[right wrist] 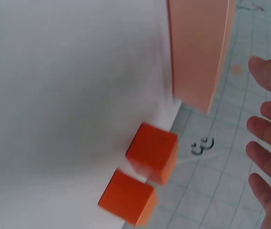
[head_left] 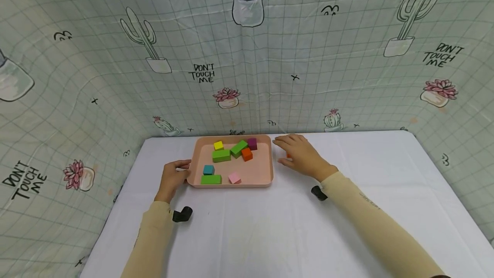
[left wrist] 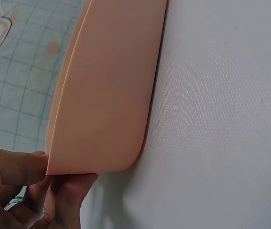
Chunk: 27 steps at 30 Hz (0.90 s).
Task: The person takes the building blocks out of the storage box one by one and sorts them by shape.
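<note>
A shallow pink tray (head_left: 252, 175) lies on the white table with several coloured blocks in it. My left hand (head_left: 173, 177) grips the tray's left side; in the left wrist view its thumb and fingers (left wrist: 73, 191) meet the rim and end wall near the rounded corner. Just beyond the tray's right side is my right hand (head_left: 301, 153), palm down, fingers apart and holding nothing. Two orange cubes, one (right wrist: 152, 150) close beside the other (right wrist: 128, 195), stand on the table near it. From the head, that hand mostly hides them.
Inside the tray are green blocks (head_left: 211, 179), a blue cube (head_left: 209, 170), a pink cube (head_left: 234, 178), a yellow cube (head_left: 218, 145), a purple cube (head_left: 252, 143) and an orange cube (head_left: 247, 154). A patterned cloth (head_left: 266, 63) hangs behind the table.
</note>
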Each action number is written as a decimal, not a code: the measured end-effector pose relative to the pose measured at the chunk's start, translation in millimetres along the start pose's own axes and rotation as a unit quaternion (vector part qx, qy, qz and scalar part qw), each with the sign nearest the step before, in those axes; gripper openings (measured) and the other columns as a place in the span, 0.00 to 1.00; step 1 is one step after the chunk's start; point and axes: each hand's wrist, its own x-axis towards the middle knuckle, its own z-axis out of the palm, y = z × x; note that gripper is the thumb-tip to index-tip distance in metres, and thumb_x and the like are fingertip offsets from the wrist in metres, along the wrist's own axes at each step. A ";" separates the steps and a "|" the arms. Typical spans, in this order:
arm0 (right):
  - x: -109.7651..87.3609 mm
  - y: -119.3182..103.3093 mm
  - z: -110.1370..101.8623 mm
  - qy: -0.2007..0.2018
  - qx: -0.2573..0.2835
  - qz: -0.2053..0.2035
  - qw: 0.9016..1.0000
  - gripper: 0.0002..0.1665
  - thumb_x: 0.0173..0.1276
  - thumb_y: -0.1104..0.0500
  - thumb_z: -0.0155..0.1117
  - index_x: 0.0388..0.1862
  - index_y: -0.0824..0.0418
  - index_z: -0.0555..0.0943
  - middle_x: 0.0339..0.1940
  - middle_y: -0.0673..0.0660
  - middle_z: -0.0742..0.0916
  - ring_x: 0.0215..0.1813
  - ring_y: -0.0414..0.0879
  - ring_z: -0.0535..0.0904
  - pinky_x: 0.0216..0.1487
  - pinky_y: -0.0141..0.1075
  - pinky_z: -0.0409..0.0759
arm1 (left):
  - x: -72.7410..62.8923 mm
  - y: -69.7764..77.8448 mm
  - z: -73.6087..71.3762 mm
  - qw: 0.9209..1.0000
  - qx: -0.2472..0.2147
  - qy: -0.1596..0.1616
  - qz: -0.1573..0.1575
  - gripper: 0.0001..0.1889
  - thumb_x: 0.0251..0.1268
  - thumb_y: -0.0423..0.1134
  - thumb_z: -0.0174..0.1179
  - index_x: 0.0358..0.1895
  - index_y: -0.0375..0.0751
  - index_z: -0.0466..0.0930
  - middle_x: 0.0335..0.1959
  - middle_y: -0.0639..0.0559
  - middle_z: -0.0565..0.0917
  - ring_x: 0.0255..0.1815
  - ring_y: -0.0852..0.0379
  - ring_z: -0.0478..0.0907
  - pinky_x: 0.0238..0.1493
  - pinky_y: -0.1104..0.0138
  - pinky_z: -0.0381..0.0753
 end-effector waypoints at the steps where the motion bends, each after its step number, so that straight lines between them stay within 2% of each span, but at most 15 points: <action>1: 1.4 -3.4 1.4 -0.002 0.000 -0.006 1.000 0.36 0.69 0.53 0.78 0.71 0.66 0.79 0.69 0.60 0.83 0.70 0.61 0.75 0.74 0.57 0.69 | -0.1 0.3 -0.1 1.000 0.000 0.000 0.000 0.21 0.72 0.25 0.56 0.66 0.25 0.79 0.58 0.30 0.79 0.40 0.51 0.80 0.33 0.71 0.82; 13: 14.1 -36.6 20.7 -0.008 -0.011 -0.077 0.997 0.35 0.69 0.53 0.77 0.72 0.61 0.79 0.70 0.57 0.83 0.71 0.58 0.76 0.72 0.55 0.73 | -0.2 1.8 -1.7 1.000 -0.007 -0.003 0.006 0.21 0.72 0.24 0.55 0.66 0.24 0.79 0.57 0.30 0.79 0.40 0.51 0.80 0.32 0.72 0.81; 20: 22.5 -53.0 32.2 -0.030 -0.054 -0.108 0.992 0.34 0.71 0.50 0.75 0.72 0.59 0.79 0.69 0.54 0.84 0.71 0.55 0.75 0.72 0.51 0.73 | 1.4 0.2 -1.9 1.000 -0.005 -0.003 0.006 0.21 0.72 0.24 0.56 0.66 0.24 0.79 0.57 0.30 0.79 0.38 0.53 0.80 0.32 0.72 0.81; 23: 26.5 -60.0 35.9 -0.032 -0.059 -0.117 0.991 0.34 0.70 0.48 0.75 0.71 0.59 0.80 0.69 0.54 0.84 0.70 0.55 0.76 0.74 0.52 0.73 | 1.9 -0.1 -1.7 1.000 -0.004 -0.002 0.005 0.21 0.72 0.24 0.56 0.66 0.24 0.79 0.57 0.30 0.79 0.38 0.53 0.80 0.32 0.72 0.81; 27: 32.0 -68.9 39.9 -0.043 -0.039 -0.113 0.992 0.34 0.70 0.47 0.75 0.72 0.58 0.80 0.69 0.54 0.84 0.71 0.55 0.76 0.74 0.51 0.72 | 2.2 -0.2 -1.3 1.000 -0.002 -0.001 0.004 0.21 0.72 0.24 0.56 0.66 0.25 0.79 0.57 0.30 0.79 0.38 0.53 0.80 0.31 0.72 0.81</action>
